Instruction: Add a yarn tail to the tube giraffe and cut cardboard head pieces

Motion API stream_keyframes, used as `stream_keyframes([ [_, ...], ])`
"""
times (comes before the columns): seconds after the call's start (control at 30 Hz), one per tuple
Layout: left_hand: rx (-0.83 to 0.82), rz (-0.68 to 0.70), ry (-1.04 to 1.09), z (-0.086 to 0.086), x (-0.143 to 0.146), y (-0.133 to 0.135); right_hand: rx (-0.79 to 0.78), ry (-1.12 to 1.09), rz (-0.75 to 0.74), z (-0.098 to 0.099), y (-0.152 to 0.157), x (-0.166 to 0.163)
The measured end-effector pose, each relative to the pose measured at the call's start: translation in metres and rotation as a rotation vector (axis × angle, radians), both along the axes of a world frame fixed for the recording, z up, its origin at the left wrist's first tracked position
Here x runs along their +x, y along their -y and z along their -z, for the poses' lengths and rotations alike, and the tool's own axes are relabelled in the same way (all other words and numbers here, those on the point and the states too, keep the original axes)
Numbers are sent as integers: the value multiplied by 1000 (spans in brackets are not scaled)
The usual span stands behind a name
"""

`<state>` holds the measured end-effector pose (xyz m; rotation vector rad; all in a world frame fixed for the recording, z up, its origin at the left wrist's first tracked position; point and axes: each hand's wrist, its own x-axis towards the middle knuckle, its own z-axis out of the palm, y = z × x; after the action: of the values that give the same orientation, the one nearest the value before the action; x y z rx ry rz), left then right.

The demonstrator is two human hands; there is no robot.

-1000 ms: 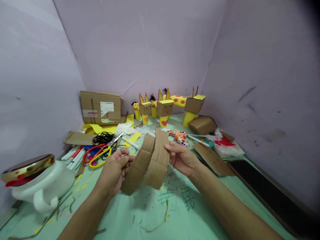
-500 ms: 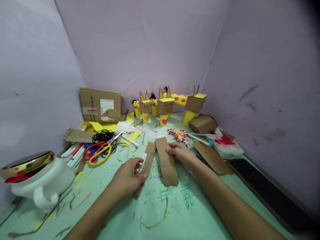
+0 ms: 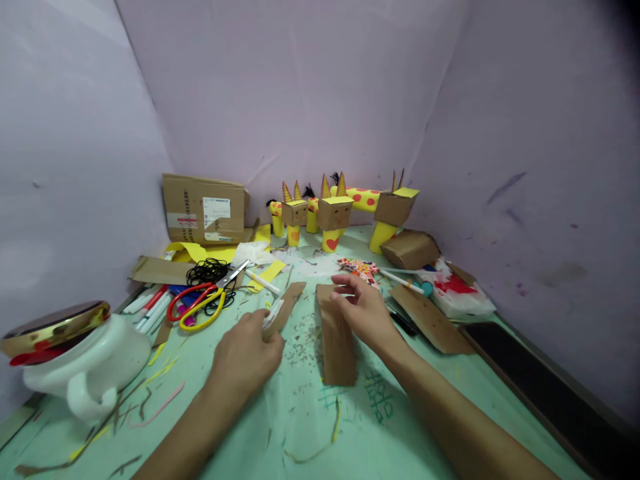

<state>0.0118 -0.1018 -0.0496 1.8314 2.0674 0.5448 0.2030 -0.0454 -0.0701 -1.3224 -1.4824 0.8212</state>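
Observation:
My left hand (image 3: 249, 347) grips the near end of a narrow cardboard strip (image 3: 290, 303) that has a white label on it. The strip's far end points forward and to the right. A wider cardboard strip (image 3: 339, 347) lies flat on the green table just right of centre. Over its right edge hovers my right hand (image 3: 364, 312), fingers apart and curved; whether a fingertip touches the cardboard I cannot tell. Paper crumbs (image 3: 305, 337) are scattered between the two strips.
Scissors (image 3: 215, 297), black cord (image 3: 207, 272) and markers (image 3: 153, 303) lie left, behind a white teapot (image 3: 110, 350). Yellow-and-cardboard animal figures (image 3: 335, 213) stand at the back by a cardboard box (image 3: 203, 210). A dark phone-like slab (image 3: 530, 383) and a cardboard piece (image 3: 433, 320) lie right.
My left hand has drawn the labelled strip left, away from the wider one. My right hand has loosened its hold on the wider strip, which has shifted slightly nearer.

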Motion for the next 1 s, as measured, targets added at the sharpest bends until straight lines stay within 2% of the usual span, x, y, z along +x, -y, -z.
stream_keyframes([
  [0.07,37,-44,383,-10,-8,-3,-85,-277,-35,-4,3,-4],
  [0.17,-75,-61,1017,-18,-6,0,-288,-624,-177,-9,10,-10],
  [0.2,-139,-43,1155,-17,-2,2,-343,-689,-245,-10,12,-11],
  [0.27,-268,22,1291,-10,8,7,-390,-744,-363,-10,15,-13],
  [0.33,-373,76,1300,-1,16,9,-391,-736,-423,-10,16,-13],
  [0.4,-408,115,1251,7,18,9,-410,-698,-432,-9,17,-13],
  [0.57,-216,59,1055,10,10,2,-557,-586,-636,-8,27,-17],
  [0.63,-202,59,1044,9,9,1,-577,-562,-696,-7,30,-19],
  [0.73,-211,62,1064,9,10,1,-578,-548,-687,-7,32,-21],
  [0.87,-209,51,1061,10,12,1,-585,-490,-605,-8,28,-20],
  [1.0,-223,91,1027,16,14,0,-598,-464,-580,-6,28,-21],
])
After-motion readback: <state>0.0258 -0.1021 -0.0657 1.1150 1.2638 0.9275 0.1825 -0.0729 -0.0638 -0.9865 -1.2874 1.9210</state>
